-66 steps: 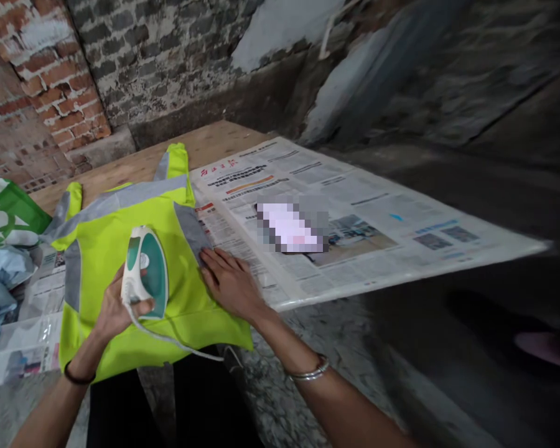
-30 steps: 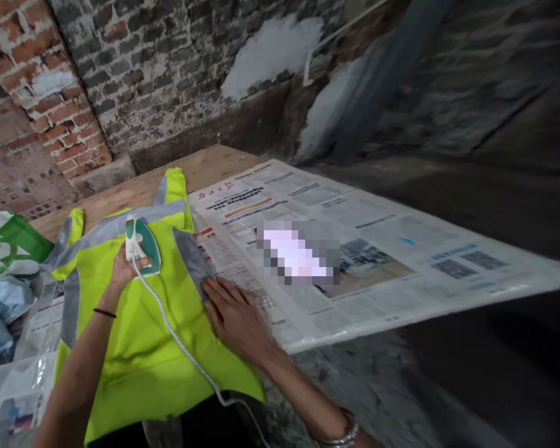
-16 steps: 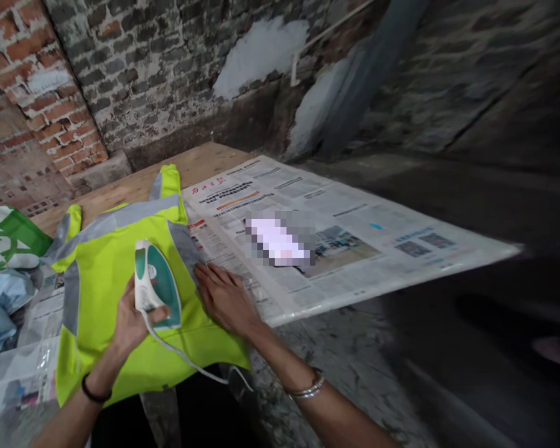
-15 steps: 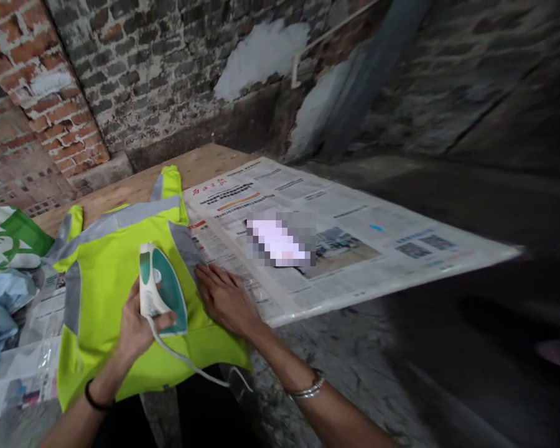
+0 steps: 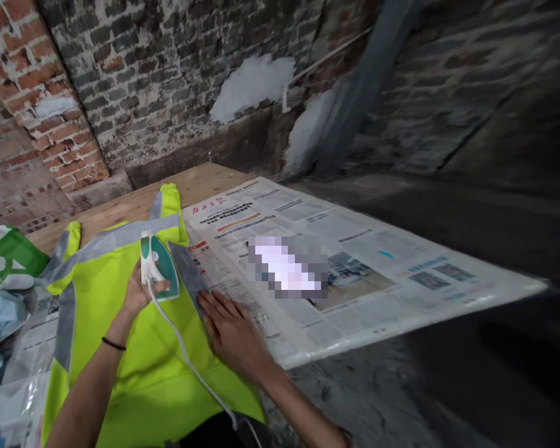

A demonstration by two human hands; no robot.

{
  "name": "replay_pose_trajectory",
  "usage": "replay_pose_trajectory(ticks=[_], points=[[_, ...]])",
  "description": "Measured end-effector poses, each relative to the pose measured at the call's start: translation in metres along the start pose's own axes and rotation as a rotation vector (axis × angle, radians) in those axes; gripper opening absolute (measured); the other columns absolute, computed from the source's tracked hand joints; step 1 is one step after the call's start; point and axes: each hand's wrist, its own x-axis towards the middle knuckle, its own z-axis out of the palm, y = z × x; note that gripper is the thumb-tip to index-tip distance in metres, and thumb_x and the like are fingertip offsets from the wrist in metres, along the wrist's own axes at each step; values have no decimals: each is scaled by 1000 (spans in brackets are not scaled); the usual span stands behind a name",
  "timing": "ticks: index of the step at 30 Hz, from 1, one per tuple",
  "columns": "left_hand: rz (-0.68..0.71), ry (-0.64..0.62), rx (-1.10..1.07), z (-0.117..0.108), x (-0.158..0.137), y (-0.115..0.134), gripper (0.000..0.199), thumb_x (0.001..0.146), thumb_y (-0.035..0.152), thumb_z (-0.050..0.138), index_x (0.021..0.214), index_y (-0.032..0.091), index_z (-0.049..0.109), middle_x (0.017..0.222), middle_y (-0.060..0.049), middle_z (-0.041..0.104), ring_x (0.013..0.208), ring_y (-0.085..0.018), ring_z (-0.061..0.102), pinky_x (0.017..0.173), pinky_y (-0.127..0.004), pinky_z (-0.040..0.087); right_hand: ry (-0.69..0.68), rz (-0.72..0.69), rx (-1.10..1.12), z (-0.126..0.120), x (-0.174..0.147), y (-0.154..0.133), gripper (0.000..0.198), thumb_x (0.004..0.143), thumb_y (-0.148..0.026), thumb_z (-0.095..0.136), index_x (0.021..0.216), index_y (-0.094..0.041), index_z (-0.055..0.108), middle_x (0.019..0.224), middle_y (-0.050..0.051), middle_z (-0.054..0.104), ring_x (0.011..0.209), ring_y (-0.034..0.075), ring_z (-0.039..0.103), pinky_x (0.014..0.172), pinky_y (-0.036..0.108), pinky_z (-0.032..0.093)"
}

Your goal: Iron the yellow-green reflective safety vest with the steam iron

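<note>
A white and teal clothes iron rests on a bright yellow-green jacket with grey bands, spread on the table. My left hand, with a black band at the wrist, is closed around the iron's handle. Its white cord trails over the cloth toward me. My right hand lies flat with fingers stretched, along the jacket's right edge beside a grey side panel. Part of the jacket is hidden under my forearms.
Newspaper under clear plastic covers much of the wooden table. A pixelated bright object lies on it, right of the jacket. Light blue cloth and a green-white bag sit at the left. Brick walls stand behind.
The iron in my left hand has slid farther from me, up the jacket toward its upper grey band. My right hand stays at the right edge. The view has tilted slightly upward.
</note>
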Motion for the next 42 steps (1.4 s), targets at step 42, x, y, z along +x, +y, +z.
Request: replay_pose_trajectory(ticks=[42], points=[[109,254,485,-163,-111,-28,61,56,52,79,108,19,78,94,-5,77,79,-24,70,70,-34,59,25,-30,-3,23,-4,17,50,106,-39,40,143,-20,68,148,10,67,142,30,55,112,51,46]])
